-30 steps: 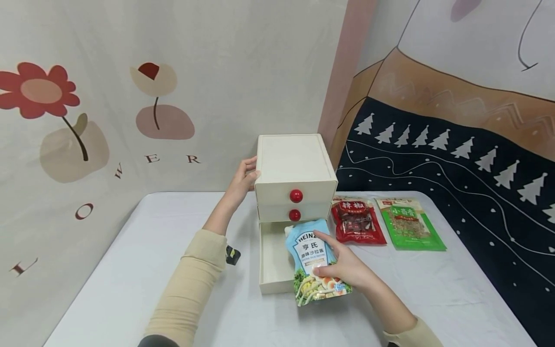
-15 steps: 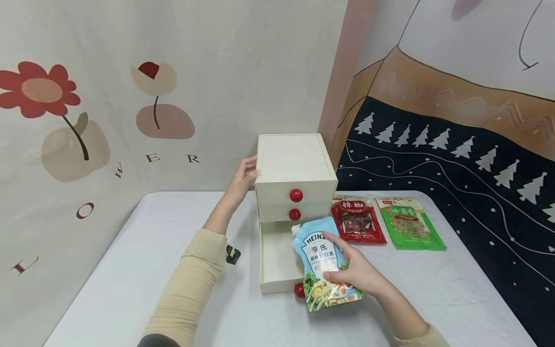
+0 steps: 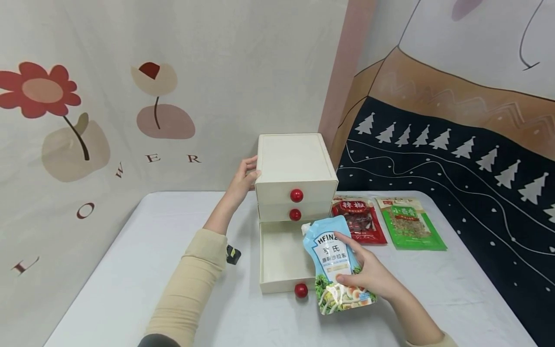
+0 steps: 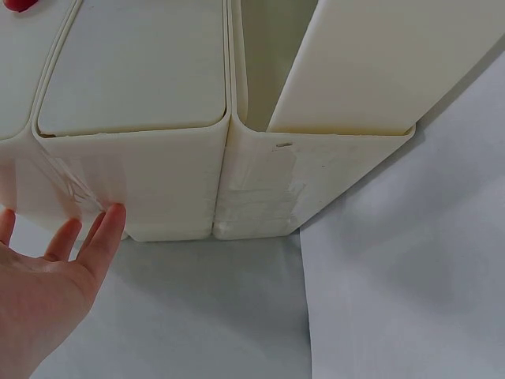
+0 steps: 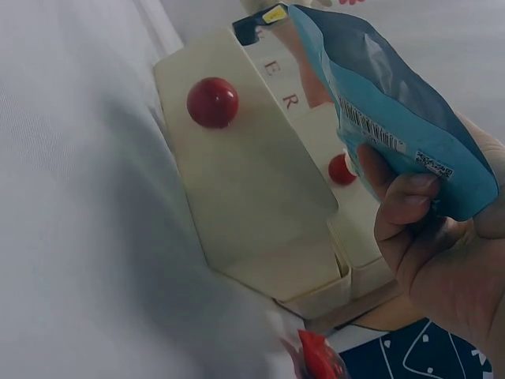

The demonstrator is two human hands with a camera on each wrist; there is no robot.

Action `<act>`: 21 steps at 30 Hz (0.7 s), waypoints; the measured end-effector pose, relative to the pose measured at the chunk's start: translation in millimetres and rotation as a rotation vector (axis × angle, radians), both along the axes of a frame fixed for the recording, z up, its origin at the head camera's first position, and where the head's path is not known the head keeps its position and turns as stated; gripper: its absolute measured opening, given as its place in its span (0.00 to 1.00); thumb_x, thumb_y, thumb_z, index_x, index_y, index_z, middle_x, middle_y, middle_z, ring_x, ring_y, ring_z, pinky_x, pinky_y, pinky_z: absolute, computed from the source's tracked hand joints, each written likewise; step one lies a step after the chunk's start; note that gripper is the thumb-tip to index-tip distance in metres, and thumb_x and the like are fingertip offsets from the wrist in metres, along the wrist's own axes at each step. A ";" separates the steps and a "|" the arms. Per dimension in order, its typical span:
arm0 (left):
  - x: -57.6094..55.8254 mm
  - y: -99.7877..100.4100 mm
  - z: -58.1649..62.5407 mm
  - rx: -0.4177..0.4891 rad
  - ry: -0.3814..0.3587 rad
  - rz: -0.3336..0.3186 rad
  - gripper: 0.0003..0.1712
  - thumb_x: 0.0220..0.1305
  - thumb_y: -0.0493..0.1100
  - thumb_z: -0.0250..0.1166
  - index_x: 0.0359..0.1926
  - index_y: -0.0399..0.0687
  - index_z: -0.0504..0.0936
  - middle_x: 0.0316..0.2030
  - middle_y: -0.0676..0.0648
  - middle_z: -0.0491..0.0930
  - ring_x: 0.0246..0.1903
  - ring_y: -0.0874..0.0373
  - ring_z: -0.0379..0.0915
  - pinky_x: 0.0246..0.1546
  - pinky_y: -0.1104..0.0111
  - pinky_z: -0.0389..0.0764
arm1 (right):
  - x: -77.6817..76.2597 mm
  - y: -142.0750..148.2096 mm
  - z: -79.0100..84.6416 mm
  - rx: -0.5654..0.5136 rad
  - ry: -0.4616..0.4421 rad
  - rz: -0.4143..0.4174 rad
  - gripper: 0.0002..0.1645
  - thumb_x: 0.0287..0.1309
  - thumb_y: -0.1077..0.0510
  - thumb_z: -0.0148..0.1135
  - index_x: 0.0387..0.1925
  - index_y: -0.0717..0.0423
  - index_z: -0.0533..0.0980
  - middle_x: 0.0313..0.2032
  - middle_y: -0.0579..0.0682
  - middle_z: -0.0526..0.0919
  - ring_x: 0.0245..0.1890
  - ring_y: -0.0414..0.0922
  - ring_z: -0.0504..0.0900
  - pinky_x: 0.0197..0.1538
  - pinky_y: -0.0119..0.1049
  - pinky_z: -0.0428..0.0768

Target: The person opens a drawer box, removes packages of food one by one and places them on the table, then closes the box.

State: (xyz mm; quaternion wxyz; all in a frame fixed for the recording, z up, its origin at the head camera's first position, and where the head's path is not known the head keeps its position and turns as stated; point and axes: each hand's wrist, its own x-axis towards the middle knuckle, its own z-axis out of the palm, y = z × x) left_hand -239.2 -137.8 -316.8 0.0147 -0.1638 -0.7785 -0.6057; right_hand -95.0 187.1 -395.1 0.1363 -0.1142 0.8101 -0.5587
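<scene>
My right hand (image 3: 368,272) grips a blue Heinz salad dressing pouch (image 3: 331,246), fingers behind and thumb on its front, over the right part of the pulled-out bottom drawer (image 3: 282,286). The right wrist view shows the pouch's blue back (image 5: 394,134) with curled fingertips (image 5: 414,189) against it. What I can see of the drawer's inside is bare; the pouch hides its right side. My left hand (image 3: 240,183) touches the left side of the cream drawer cabinet (image 3: 288,156). In the left wrist view its extended fingers (image 4: 102,237) rest against the cabinet wall (image 4: 173,181).
Right of the cabinet lie a red chili packet (image 3: 360,221), partly behind the pouch, and a green spice packet (image 3: 409,224). Red knobs (image 3: 297,195) stick out from the drawer fronts. Printed cloth walls close off the back of the white table (image 3: 173,226).
The right hand has carried the pouch to the right and slightly toward me, uncovering more of the bottom drawer and its red knob. The left hand stays in place.
</scene>
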 end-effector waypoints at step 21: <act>-1.5 -0.3 -2.0 0.013 -0.003 -0.001 0.33 0.61 0.49 0.47 0.66 0.48 0.52 0.59 0.38 0.56 0.52 0.43 0.64 0.45 0.54 0.72 | 8.1 35.6 -3.5 -0.010 -0.015 -0.033 0.54 0.39 0.56 0.71 0.65 0.29 0.53 0.65 0.56 0.52 0.47 0.51 0.71 0.50 0.44 0.67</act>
